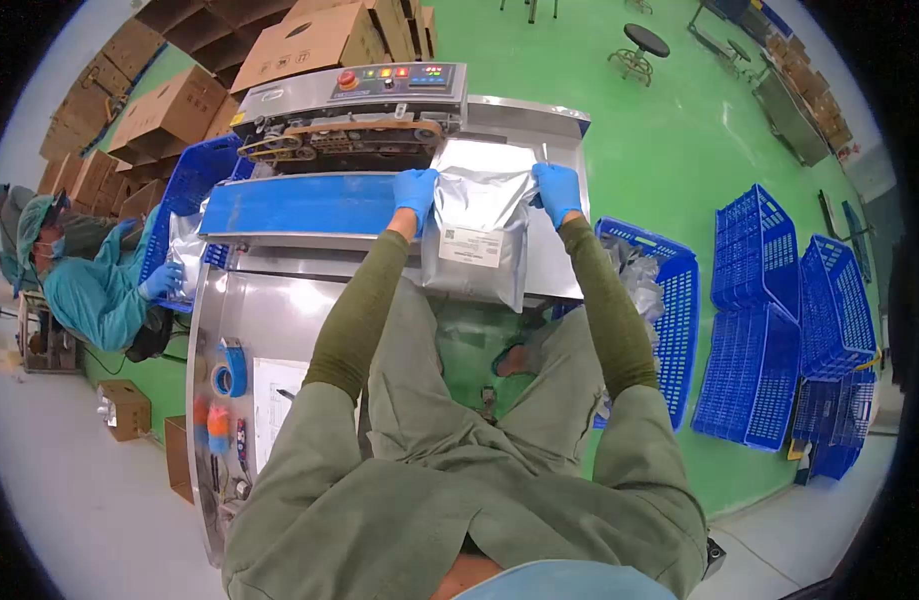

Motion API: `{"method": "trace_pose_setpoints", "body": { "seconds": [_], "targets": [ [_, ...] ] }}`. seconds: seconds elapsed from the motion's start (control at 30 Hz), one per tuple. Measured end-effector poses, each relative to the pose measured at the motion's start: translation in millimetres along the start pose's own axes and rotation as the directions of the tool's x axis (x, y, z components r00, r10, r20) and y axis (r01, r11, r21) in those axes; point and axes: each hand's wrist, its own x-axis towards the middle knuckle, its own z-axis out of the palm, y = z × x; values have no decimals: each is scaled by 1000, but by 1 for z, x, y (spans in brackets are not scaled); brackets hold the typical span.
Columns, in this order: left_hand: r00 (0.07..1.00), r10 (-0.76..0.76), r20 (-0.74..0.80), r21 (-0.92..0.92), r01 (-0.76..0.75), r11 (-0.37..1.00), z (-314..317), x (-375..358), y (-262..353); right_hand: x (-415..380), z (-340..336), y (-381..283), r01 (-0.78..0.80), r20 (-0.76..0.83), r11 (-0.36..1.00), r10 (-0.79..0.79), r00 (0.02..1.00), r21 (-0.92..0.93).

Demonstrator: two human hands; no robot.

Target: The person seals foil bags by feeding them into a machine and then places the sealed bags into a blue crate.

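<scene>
A silver foil bag [479, 262] with a white printed label [470, 247] is stretched between my two blue-gloved hands. My left hand [415, 193] grips its left edge, beside the blue conveyor belt [299, 205]. On the opposite edge, my right hand [557, 192] is closed on the foil. The bag's upper end lies on the steel table by the right end of a band sealing machine [349, 105]. Its lower part hangs over the table's front edge, above my lap. My fingertips are partly hidden by the gloves' angle and the foil.
A blue crate [679, 330] with silver bags stands right of my legs; several blue crates [754, 245] are stacked farther right. A side table holds blue tape [229, 370] and paper [276, 400]. At left, a co-worker [99, 290] reaches into another crate [194, 175]. Cardboard boxes [304, 50] stand behind.
</scene>
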Motion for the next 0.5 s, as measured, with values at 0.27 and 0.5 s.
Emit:
{"method": "trace_pose_setpoints", "body": {
  "seconds": [0.27, 0.5],
  "targets": [
    [977, -211, -45, -166, 200, 966, -34, 21, -36, 52, 59, 72, 476, 171, 711, -459, 872, -517],
    [923, -354, 150, -351, 385, 854, -100, 57, -108, 37, 112, 2, 436, 316, 554, -304, 899, -709]
  ]
}}
